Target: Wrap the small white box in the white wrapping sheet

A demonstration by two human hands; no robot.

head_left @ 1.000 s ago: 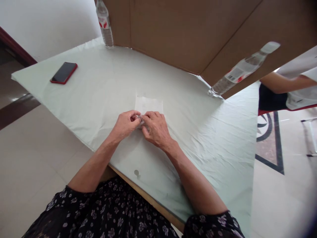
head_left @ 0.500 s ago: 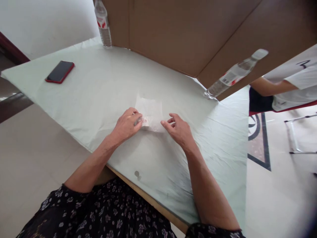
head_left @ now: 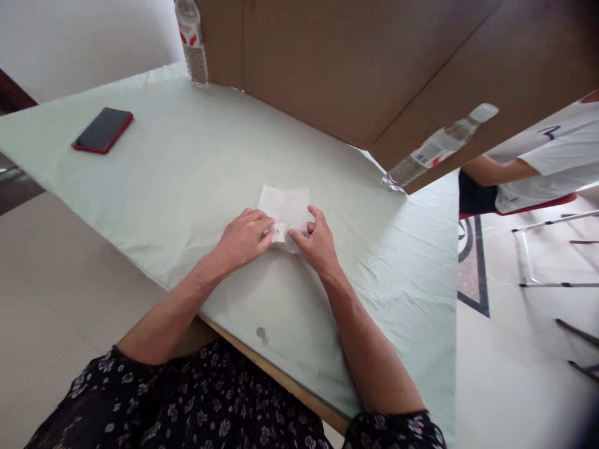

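A thin white sheet of paper point(head_left: 284, 201) lies on the cloth in front of me, its near edge folded up around a small pale bundle point(head_left: 279, 232) with faint reddish marks. What that bundle is made of, I cannot make out. Curled over the left end of the fold is my left hand point(head_left: 243, 240), closed on it with the fingertips partly hidden. On the other side, my right hand point(head_left: 318, 240) grips the right end of the fold, thumb on the near edge and index finger raised.
A pale green cloth covers the table point(head_left: 187, 162). A phone in a red case point(head_left: 103, 131) lies at the left. Cardboard panels point(head_left: 318, 68) stand behind, with a bottle point(head_left: 193, 47) and a tilted bottle point(head_left: 437, 149) against them. Another person's arm point(head_left: 503, 169) shows at right.
My right hand has moved left from beside the sheet onto the fold. The near edge is folded further up. My left hand stays at its end. The view has shifted slightly.
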